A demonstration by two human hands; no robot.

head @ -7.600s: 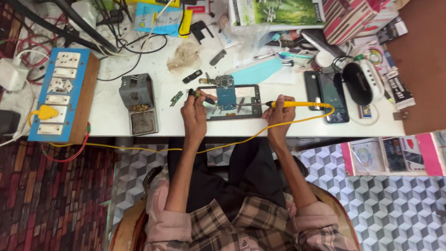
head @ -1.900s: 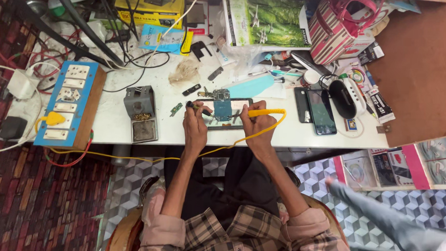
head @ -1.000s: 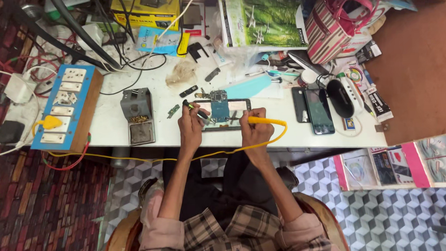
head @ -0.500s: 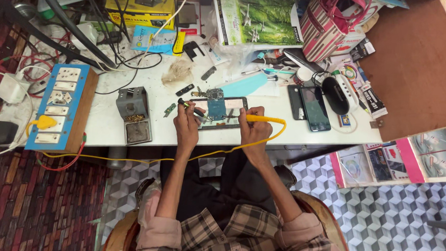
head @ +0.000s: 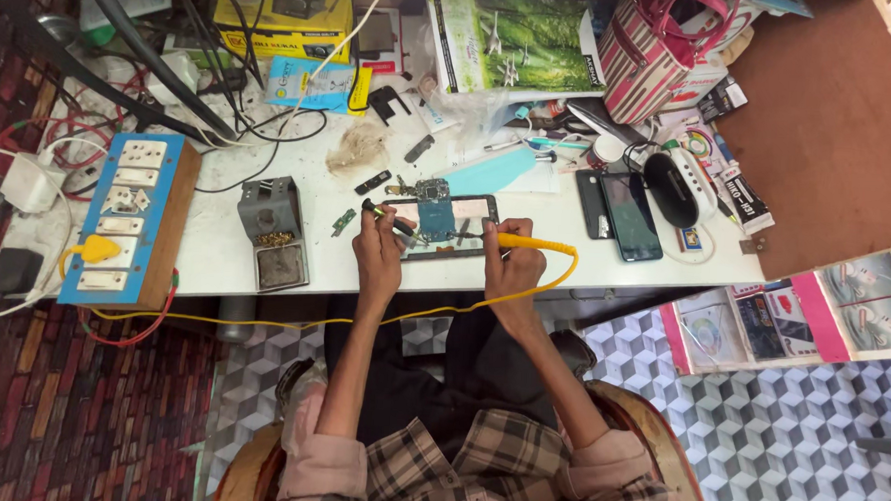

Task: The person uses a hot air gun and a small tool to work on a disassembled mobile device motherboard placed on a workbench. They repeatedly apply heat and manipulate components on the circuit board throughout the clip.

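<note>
An opened phone [head: 442,225] is laid flat on the white table [head: 215,260], just between the two hands. A yellow iron [head: 536,243] is gripped by the right hand [head: 510,268]. A thin tool [head: 382,214] is pinched by the left hand [head: 377,253]. A blue board [head: 433,218] is seen inside the phone.

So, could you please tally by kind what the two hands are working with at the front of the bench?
Hands: 2, left hand and right hand
Soldering irons: 1, yellow iron in the right hand
Tweezers: 1, in the left hand
Opened phones: 1
Circuit boards: 1, blue board on the phone
Total: 6
</note>
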